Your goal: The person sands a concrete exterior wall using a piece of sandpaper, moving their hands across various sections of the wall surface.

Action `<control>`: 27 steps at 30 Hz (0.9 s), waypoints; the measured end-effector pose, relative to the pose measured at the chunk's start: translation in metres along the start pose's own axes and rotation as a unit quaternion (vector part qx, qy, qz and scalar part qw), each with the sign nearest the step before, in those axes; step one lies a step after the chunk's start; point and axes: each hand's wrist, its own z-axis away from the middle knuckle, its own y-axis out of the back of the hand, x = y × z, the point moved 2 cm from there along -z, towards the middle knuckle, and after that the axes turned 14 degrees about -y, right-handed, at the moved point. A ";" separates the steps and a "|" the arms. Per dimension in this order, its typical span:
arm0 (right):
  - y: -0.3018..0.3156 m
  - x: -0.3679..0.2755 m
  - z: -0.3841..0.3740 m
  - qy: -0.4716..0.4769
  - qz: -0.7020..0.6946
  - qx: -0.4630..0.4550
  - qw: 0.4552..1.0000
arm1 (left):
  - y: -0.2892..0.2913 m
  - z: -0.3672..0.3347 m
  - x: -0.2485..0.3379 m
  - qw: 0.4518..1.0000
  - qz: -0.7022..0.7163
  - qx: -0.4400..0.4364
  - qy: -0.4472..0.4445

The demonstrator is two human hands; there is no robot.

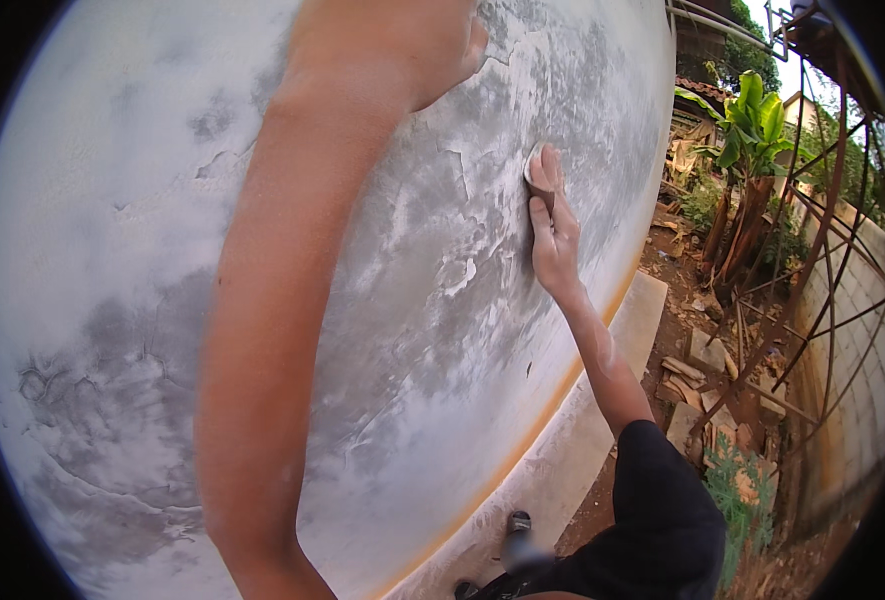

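Observation:
My right hand [552,225], dusted with white powder, presses a small flat piece of what looks like folded sandpaper [535,172] against the wall. The piece has a pale edge, and my fingers lie over it. The wall [412,300] is curved and grey-white, with worn dark patches and flaking paint. Across the left half of the view my left arm reaches up. The left hand [402,45] is at the wall near the top edge; most of its fingers are cut off or hidden, so what it holds cannot be seen.
An orange-stained line runs along the wall's foot above a pale concrete ledge [562,440], where my feet [518,522] show. To the right are a rusty metal frame [822,240], a banana plant [747,140], broken boards and rubble [702,370], and a block wall [852,340].

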 end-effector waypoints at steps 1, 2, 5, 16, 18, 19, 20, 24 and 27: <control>0.000 -0.002 -0.030 -0.053 -0.063 0.029 0.996 | 0.014 0.000 0.002 1.000 -0.007 -0.019 0.006; -0.005 -0.007 -0.047 -0.106 -0.128 0.056 0.984 | 0.022 0.002 0.001 0.999 -0.017 -0.041 0.013; -0.020 -0.038 -0.037 0.092 -0.009 0.014 0.996 | 0.005 0.004 -0.008 1.000 -0.015 0.007 -0.005; -0.027 -0.044 -0.039 0.173 -0.019 0.012 0.985 | 0.027 -0.006 0.013 0.997 -0.027 -0.059 0.052; -0.020 -0.055 -0.061 0.150 -0.015 0.044 0.988 | 0.029 -0.006 0.012 0.996 -0.042 -0.061 0.059; -0.019 -0.059 -0.078 0.124 -0.038 0.054 0.990 | 0.025 -0.003 0.010 0.995 -0.059 -0.062 0.050; -0.015 -0.064 -0.097 0.102 -0.056 0.067 0.991 | 0.024 -0.003 0.009 0.995 -0.068 -0.057 0.045; -0.017 -0.082 -0.121 0.060 -0.113 0.066 0.990 | 0.024 -0.003 0.007 0.996 -0.067 -0.039 0.037; -0.019 -0.072 -0.108 0.057 -0.087 0.094 0.990 | 0.023 -0.005 0.009 0.996 -0.069 -0.045 0.037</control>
